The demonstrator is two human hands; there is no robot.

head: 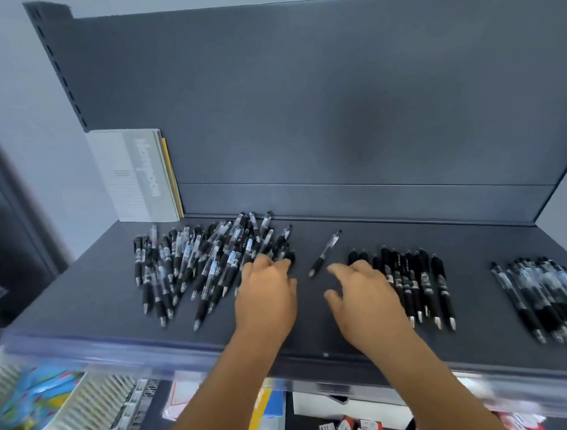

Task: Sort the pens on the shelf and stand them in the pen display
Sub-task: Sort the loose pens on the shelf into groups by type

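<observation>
— Three groups of pens lie on the dark shelf (380,240), right?

— Yes: a jumbled pile of pens (204,263) at the left, a row of black pens (414,278) right of centre, and a second row of pens (553,297) near the right edge, blurred. One single pen (325,254) lies alone, tilted, between the pile and the black row.

— And the hands?

— Both reach over the shelf's front edge. The left hand (269,298) has its fingers resting on the pile's right side, bent a little; whether it pinches a pen I cannot tell. The right hand (364,293) is spread, fingers relaxed, holding nothing, just beside the black row and near the single pen's tip.

— Anything else?

— A grey notebook (134,176) stands against the back panel at the left. A white slotted tray (80,414) sits below the shelf, lower left.
</observation>
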